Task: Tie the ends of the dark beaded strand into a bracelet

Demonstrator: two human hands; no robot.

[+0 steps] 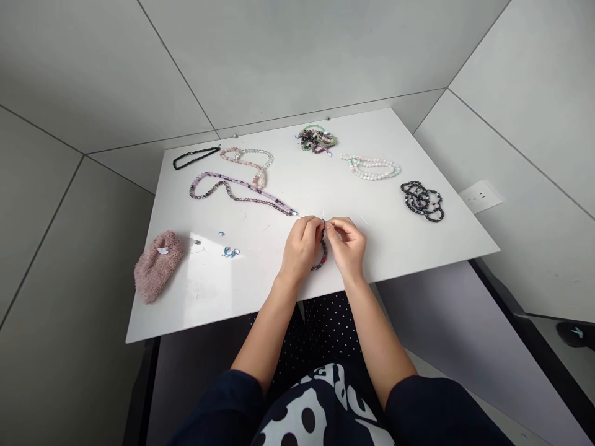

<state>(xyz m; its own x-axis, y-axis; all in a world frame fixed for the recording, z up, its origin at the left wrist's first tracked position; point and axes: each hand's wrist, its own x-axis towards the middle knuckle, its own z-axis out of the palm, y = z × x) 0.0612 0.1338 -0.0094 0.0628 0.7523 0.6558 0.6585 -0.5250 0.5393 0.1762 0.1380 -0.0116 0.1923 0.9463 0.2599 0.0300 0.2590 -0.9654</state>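
Near the table's front edge, my left hand [300,248] and my right hand [348,244] meet, fingertips closed in a pinch. Between them is the end of a dark bead strand [324,251] with some red beads; it hangs down and curves onto the tabletop, partly behind my left hand. A small blue bit [323,220] and a pale thread end show at the fingertips. Just beyond my left hand lies the tip of a purple and grey bead strand [242,199]. How the fingers grip the strand's end is partly hidden.
On the white table [260,279] lie blue scraps [230,252], a fuzzy pink band [158,266], a black strand [195,157], a pink and clear strand [248,162], mixed strands [317,139], a pastel strand [370,167] and dark strands [422,201]. Walls stand behind.
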